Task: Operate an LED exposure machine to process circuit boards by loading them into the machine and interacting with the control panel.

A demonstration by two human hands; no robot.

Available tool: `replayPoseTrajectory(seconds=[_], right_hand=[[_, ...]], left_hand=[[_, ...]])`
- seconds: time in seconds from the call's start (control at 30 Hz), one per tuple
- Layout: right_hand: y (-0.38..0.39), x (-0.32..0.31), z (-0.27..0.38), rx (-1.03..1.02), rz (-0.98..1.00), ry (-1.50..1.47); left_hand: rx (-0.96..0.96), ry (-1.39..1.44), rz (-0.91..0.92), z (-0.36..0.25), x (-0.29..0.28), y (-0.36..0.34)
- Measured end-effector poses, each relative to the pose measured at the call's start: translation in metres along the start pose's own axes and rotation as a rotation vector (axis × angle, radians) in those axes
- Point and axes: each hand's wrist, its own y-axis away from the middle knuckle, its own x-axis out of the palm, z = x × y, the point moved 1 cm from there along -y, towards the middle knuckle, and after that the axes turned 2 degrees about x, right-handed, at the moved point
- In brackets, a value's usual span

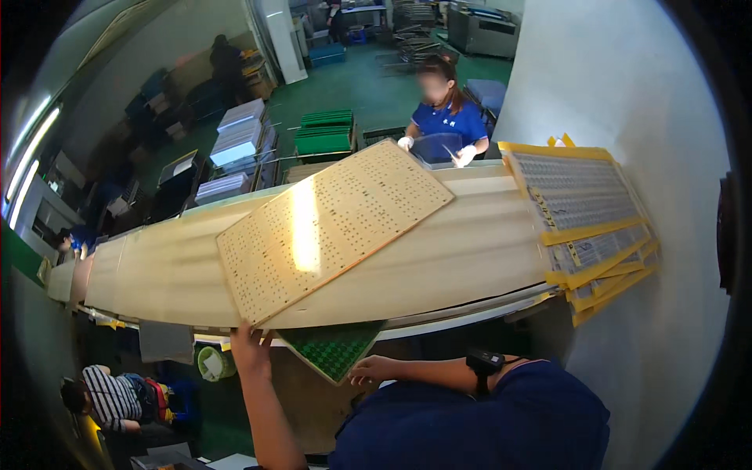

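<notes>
In the head view, a pale-green bin [227, 365] at near left holds whitish material [210, 362]. The perforated tan board [360, 205] lies on the worktop [470, 270], its near corner at the left hand [252, 354]; the right hand [376, 370], fingers curled, is beside the green panel [330, 349]. Whether either grips cannot be told.

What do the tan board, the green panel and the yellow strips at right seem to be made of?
Tan board: smooth and glossy, perhaps resin laminate or coated wood; a bright reflection streaks its face.
Green panel: possibly circuit-board laminate, judging by its fine repeating pattern; finish unclear.
Yellow strips: probably adhesive tape, as they are flat, narrow and evenly coloured; gloss hard to judge.
</notes>
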Motion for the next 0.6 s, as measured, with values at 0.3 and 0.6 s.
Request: replayPoseTrajectory(seconds=[0.3, 0.6], right_hand=[[0.038, -0.022, 0.007, -0.072, 0.001, 0.463], [0.005, 0.041, 0.046, -0.162, 0.397, 0.805]], left_hand=[[0.152, -0.252, 0.405, 0.036, -0.012, 0.111], [0.293, -0.128, -0.190, -0.024, -0.103, 0.178]])
